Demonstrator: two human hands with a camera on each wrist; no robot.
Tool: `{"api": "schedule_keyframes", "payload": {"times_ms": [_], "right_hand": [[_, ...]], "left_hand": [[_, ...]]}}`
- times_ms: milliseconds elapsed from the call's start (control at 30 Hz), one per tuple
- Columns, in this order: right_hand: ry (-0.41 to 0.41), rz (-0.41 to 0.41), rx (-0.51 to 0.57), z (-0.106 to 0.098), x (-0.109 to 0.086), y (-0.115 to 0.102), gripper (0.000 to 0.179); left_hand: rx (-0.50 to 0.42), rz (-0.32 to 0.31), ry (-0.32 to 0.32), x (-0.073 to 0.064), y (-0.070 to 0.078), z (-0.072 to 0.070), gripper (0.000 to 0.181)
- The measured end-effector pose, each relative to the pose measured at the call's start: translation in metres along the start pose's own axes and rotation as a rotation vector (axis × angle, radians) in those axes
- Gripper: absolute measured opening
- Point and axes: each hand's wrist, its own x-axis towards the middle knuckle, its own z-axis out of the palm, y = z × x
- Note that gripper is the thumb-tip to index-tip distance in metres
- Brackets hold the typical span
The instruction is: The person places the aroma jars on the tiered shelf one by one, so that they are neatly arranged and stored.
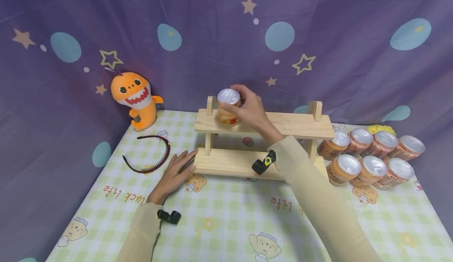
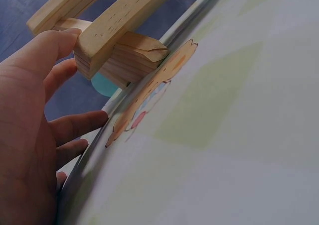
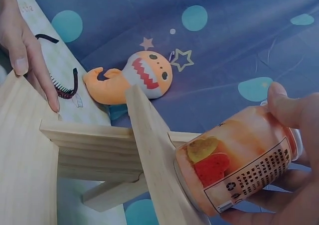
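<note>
A two-tier wooden shelf (image 1: 297, 123) stands on the checked tablecloth. My right hand (image 1: 252, 109) grips a can (image 1: 226, 116) with a silver lid and an orange fruit label, at the left end of the upper tier. In the right wrist view the base of the can (image 3: 234, 160) meets the upper board, slightly tilted or upright I cannot tell. With fingers extended, my left hand (image 1: 175, 173) touches the left end of the lower tier. The left wrist view shows its thumb and forefinger against the board's end (image 2: 87, 53).
Several similar cans (image 1: 371, 167) stand in two rows right of the shelf, a yellow object (image 1: 380, 129) behind them. On the left lie a dark toothed headband (image 1: 166, 156) and an orange shark plush (image 1: 141, 101). A purple patterned curtain (image 1: 219, 26) hangs behind.
</note>
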Motion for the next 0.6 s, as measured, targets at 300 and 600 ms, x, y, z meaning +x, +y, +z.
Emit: {"api": "schedule_keyframes", "payload": {"times_ms": [300, 600], "right_hand": [[-0.057, -0.009, -0.015, 0.006, 0.001, -0.002, 0.068], [-0.084, -0.011, -0.041, -0.005, -0.003, 0.001, 0.073]], "left_hand": [[-0.003, 0.007, 0.009, 0.0, -0.001, 0.0, 0.054], [-0.002, 0.006, 0.006, 0.002, -0.002, 0.002, 0.055]]}}
